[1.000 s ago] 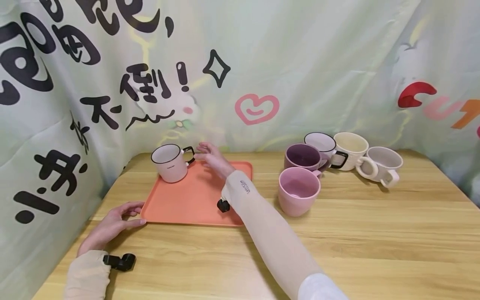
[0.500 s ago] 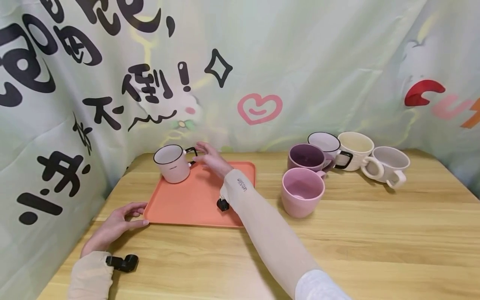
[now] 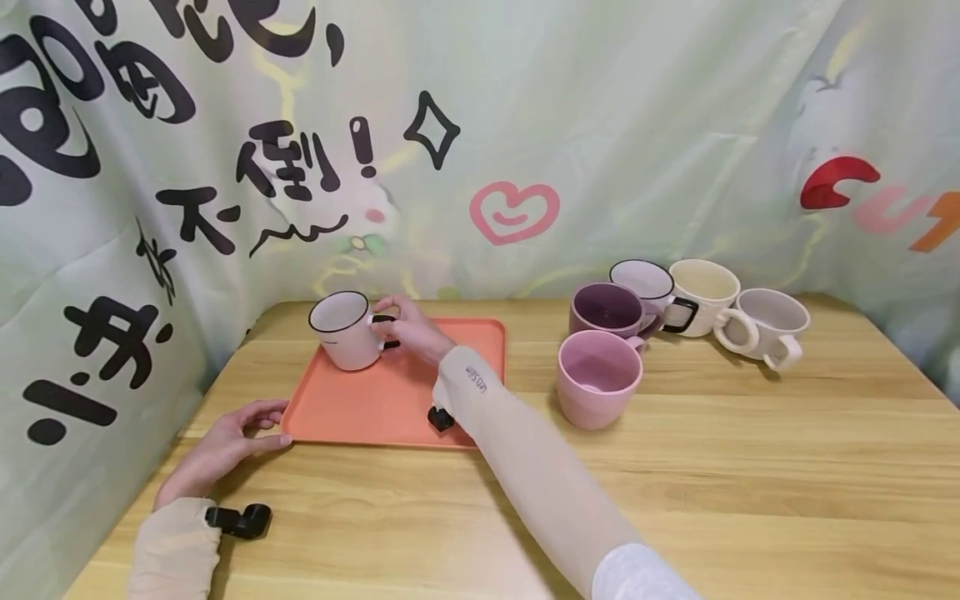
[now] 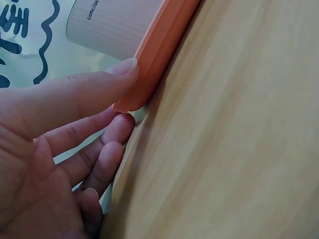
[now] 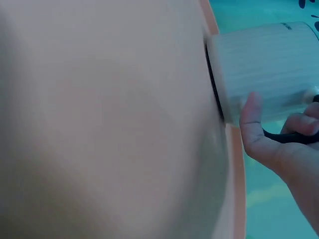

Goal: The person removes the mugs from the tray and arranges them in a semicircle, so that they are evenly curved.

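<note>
A light pink mug (image 3: 351, 337) with a black rim and black handle is at the back left corner of the orange tray (image 3: 360, 408). My right hand (image 3: 414, 331) grips that handle; in the right wrist view its fingers (image 5: 301, 124) curl at the handle while the thumb reaches along the mug wall. A dark line shows between mug base and tray, and I cannot tell whether the mug is lifted. At the tray's front left corner, my left hand (image 3: 228, 446) pinches the rim, thumb (image 4: 99, 84) on top and curled fingertips below.
Right of the tray stand a pink mug (image 3: 598, 379), a purple mug (image 3: 606, 310), a white black-rimmed mug (image 3: 642, 282), a cream mug (image 3: 703, 292) and a greyish-white mug (image 3: 771, 321), close together. A printed curtain (image 3: 622, 150) hangs behind the wooden table (image 3: 675, 500).
My right hand has closed from loosely spread fingers onto the black handle. The light pink mug has shifted slightly right and turned a little. My left hand stays at the tray corner.
</note>
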Demonstrator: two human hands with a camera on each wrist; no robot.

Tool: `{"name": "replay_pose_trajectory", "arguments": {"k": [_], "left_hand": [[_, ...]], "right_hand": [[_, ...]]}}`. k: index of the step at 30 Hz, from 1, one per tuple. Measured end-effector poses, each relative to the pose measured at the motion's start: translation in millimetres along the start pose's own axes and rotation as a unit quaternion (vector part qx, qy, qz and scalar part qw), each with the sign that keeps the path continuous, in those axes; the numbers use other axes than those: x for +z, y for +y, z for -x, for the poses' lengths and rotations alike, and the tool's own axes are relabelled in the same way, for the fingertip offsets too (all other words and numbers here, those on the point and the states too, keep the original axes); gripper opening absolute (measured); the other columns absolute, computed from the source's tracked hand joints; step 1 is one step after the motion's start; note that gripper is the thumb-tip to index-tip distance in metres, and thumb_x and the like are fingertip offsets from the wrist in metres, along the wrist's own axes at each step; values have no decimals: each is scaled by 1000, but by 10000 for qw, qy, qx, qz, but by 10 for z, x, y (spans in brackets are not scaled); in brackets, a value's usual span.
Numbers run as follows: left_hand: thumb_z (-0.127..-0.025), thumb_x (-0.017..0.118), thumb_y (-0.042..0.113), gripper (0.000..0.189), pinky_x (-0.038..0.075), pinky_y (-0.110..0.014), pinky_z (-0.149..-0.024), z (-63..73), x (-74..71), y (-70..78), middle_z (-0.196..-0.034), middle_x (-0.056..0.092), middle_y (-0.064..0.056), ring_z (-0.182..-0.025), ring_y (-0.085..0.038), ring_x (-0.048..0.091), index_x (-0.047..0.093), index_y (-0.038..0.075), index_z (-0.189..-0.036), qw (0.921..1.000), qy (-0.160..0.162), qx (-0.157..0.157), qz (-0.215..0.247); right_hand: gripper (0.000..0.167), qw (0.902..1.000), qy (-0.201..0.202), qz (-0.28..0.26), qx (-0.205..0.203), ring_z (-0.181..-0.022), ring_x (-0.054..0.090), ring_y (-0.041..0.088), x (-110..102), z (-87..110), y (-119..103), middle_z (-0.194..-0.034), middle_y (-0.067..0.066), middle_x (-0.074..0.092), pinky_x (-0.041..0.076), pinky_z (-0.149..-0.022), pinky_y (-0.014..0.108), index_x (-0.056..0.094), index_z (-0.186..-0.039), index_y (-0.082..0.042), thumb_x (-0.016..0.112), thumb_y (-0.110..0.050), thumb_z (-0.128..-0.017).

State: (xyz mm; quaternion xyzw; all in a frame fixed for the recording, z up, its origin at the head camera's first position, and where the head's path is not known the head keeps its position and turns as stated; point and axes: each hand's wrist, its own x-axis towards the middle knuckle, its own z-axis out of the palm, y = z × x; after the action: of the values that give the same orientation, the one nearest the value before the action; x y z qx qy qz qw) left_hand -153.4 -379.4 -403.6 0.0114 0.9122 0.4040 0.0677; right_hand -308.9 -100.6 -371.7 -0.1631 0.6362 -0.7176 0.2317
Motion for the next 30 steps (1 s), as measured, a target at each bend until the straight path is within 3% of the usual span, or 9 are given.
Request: {"name": "replay_pose_trajectory", "arguments": {"k": [5, 13, 30], "left_hand": [[-91, 78, 19, 64, 41, -20, -84, -26, 17, 8, -122, 62, -16, -103, -8, 52, 51, -8, -141, 9999, 19, 102, -13], [-90, 78, 20, 66, 41, -20, -82, -9, -17, 3, -121, 61, -13, -100, -7, 51, 49, -8, -143, 10000, -12, 31, -79], [-92, 77, 26, 67, 41, -21, -82, -4, -24, -27, -124, 61, -15, -102, -7, 53, 50, -6, -143, 9994, -70, 16, -344]], "right_hand": [[19, 9993, 242, 146, -245, -78, 45, 29, -38, 67, 8, -77, 12, 43, 51, -82, 54, 49, -118, -5, 57, -1, -102], [16, 9982, 249, 53, -549, -68, 48, 26, -111, 221, -126, -75, 5, 46, 53, -60, 31, 51, -114, -1, 58, 3, -100], [11, 9971, 410, -137, -622, -69, 40, 25, -139, 560, -353, -80, 8, 46, 52, -58, 33, 49, -106, -3, 58, 0, -101]]}}
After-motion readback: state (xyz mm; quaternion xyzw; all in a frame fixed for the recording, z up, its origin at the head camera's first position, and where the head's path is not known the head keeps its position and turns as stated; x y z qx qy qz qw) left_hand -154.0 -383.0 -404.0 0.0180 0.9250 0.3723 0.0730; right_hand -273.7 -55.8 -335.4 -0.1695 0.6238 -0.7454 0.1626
